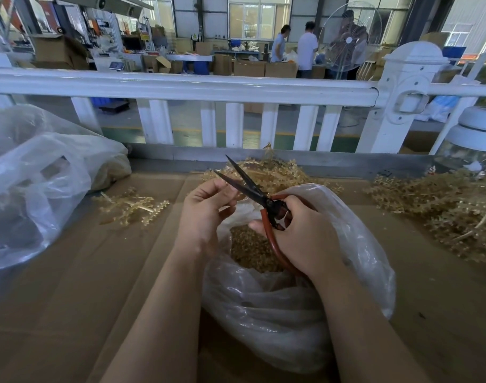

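Head view: scissors [247, 186] (right hand [300, 236]) over plastic bag [277, 313]

Nothing here can be read as text, brand or number; a small yellow-and-black sign [194, 37] on a pillar at about twelve o'clock in the far hall is too small to make out. A yellow-and-white label [144, 33] on a machine at eleven o'clock is equally blurred; the cardboard boxes [248, 68] beyond the railing carry no legible print.

Black-bladed scissors [253, 193] with red handles — golden-tan sprigs [264, 172], clear bag [291, 313], brown cardboard [70, 286].
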Motion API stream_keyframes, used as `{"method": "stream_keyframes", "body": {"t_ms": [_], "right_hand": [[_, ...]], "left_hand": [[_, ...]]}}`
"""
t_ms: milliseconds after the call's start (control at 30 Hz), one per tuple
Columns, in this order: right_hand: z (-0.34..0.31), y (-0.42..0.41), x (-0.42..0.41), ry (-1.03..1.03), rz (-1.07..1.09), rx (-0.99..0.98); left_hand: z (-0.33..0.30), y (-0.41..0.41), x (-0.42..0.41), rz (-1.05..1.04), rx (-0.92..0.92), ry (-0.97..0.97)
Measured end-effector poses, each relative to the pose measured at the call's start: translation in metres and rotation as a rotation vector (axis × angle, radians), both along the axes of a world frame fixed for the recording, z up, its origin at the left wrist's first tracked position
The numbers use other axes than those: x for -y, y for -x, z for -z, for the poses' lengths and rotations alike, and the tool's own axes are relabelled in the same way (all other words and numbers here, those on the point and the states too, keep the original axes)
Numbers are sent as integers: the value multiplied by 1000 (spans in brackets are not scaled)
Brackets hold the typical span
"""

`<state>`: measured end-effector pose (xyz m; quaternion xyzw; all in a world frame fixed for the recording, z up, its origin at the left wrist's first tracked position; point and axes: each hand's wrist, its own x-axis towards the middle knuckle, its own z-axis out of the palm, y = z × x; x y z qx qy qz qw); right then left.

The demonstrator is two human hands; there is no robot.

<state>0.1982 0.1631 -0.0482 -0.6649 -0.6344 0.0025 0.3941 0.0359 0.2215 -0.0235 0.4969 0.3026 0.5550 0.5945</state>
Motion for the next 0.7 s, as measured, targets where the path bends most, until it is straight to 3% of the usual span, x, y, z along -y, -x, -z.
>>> {"method": "stream_keyframes", "body": {"t_ms": [400, 700], "right_hand": [[-2, -1, -1, 14, 12, 22], [-2, -1, 1, -83, 77, 131]], "left_hand": [[0, 4, 1, 94, 13, -3], [1, 3, -1, 105, 42, 21]]}}
